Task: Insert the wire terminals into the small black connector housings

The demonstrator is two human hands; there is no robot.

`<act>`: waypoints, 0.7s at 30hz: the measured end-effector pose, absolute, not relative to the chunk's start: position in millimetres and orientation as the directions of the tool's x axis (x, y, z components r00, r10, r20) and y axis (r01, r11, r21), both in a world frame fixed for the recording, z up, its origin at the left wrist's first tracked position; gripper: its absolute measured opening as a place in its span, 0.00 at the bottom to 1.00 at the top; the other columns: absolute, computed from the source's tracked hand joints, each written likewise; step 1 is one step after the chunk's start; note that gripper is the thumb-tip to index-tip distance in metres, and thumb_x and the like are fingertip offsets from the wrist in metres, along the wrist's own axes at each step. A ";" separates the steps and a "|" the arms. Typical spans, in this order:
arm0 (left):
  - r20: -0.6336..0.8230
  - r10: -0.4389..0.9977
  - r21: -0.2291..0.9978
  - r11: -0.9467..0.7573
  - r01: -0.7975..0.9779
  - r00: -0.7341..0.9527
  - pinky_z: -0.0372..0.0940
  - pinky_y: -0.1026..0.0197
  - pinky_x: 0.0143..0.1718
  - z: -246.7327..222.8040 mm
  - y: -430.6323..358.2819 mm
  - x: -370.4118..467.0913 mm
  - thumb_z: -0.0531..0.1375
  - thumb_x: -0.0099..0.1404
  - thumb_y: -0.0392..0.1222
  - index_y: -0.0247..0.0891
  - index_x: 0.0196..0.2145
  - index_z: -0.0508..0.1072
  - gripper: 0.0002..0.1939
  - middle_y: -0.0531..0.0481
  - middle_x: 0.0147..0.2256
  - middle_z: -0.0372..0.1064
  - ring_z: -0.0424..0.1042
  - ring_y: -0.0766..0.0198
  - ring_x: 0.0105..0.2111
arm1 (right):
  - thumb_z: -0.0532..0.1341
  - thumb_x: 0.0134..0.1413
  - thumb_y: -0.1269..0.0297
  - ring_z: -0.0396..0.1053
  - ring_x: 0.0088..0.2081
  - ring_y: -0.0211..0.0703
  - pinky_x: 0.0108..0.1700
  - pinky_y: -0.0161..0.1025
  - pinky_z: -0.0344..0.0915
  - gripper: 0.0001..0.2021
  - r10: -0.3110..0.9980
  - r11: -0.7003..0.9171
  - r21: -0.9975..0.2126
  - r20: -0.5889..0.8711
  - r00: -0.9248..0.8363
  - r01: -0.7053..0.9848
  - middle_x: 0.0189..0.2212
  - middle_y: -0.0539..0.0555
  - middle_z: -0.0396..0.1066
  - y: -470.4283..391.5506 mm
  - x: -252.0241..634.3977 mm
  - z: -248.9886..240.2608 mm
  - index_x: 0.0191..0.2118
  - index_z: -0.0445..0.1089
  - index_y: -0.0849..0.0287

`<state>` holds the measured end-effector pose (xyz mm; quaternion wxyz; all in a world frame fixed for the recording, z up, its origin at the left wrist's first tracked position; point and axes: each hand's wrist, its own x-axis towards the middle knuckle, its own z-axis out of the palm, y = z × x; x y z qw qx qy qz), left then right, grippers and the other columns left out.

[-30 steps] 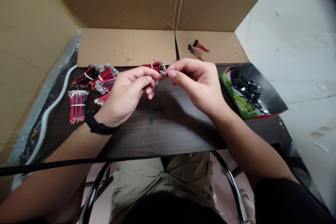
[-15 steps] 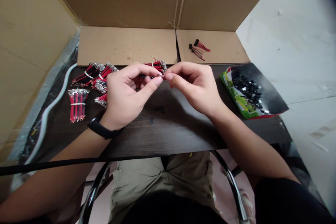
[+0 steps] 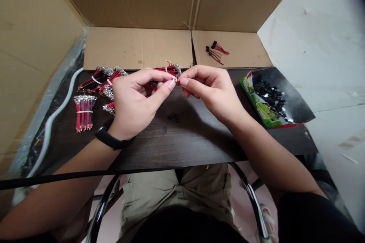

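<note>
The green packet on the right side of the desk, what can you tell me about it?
The green packet lies flat on the dark table, at its right edge, clear of both hands. It looks like glossy printed plastic film, green outside with a red strip along its lower edge. It is torn open and spread out, baring a black inner side, on which a heap of small black parts rests.

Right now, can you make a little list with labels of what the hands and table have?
left hand: pinches a red-and-black wire, black wristband on the wrist
right hand: pinches the wire's metal tip
wire bundles: tied, lying left on the dark table
open bag: holds small black connectors
finished leads: on the cardboard at the back
</note>
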<state>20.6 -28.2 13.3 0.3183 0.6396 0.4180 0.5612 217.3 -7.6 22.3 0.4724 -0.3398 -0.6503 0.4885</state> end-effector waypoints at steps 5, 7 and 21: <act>0.452 0.892 0.874 -0.448 0.188 0.021 0.75 0.55 0.46 12.2 -28.0 20.3 0.72 0.72 0.44 0.47 0.41 0.88 0.03 0.51 0.39 0.82 0.79 0.59 0.40 | 0.71 0.64 0.45 0.74 0.33 0.38 0.38 0.36 0.73 0.20 0.886 0.400 -0.916 0.376 -0.272 0.037 0.33 0.51 0.78 -9.1 215.8 18.9 0.39 0.78 0.59; 0.449 0.893 0.876 -0.444 0.187 0.018 0.75 0.55 0.44 12.5 -28.2 20.1 0.72 0.72 0.45 0.47 0.41 0.88 0.03 0.52 0.39 0.82 0.79 0.59 0.38 | 0.70 0.65 0.45 0.75 0.34 0.39 0.40 0.37 0.74 0.19 0.872 0.459 -0.882 0.424 -0.244 0.105 0.33 0.52 0.79 -11.6 215.3 19.4 0.39 0.78 0.59; 0.410 0.912 0.898 -0.408 0.166 0.023 0.74 0.55 0.40 18.1 -29.1 20.3 0.73 0.71 0.45 0.47 0.40 0.87 0.02 0.52 0.39 0.82 0.78 0.60 0.36 | 0.68 0.70 0.54 0.75 0.35 0.40 0.44 0.40 0.76 0.12 0.807 0.589 -0.779 0.548 -0.221 0.218 0.34 0.52 0.80 -17.0 216.1 21.8 0.39 0.79 0.58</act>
